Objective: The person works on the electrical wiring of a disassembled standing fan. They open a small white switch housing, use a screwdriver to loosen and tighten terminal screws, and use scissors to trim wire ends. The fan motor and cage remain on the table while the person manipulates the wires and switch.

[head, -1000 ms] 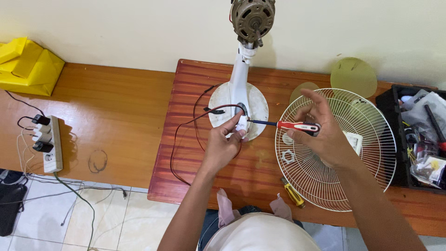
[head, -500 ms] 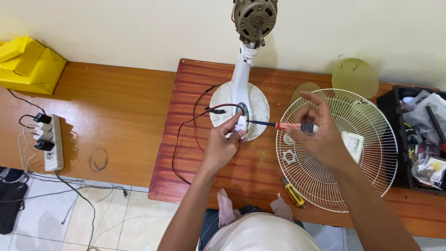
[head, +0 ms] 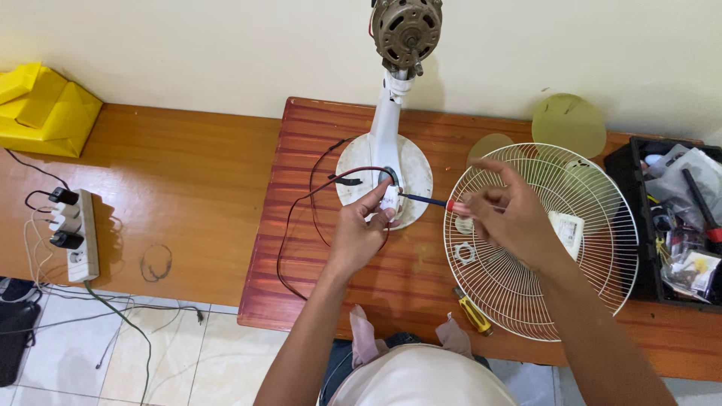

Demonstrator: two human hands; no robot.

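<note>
A white stand fan (head: 385, 143) with its bare motor (head: 407, 26) exposed stands on the reddish table (head: 316, 248). My left hand (head: 359, 229) pinches a small white part at the fan's round base (head: 414, 177), where red and black wires come out. My right hand (head: 508, 218) holds a red-handled screwdriver (head: 440, 201) level, its tip at that white part.
A white wire fan guard (head: 594, 248) lies flat to the right, with small rings on it. A yellow screwdriver (head: 472, 310) rests near the front edge. A black toolbox (head: 677, 225) sits far right. A power strip (head: 75, 237) and a yellow folded thing (head: 45, 113) are on the left.
My right hand has shifted its hold on the screwdriver handle, fingers turning around it. The left hand stays at the fan base.
</note>
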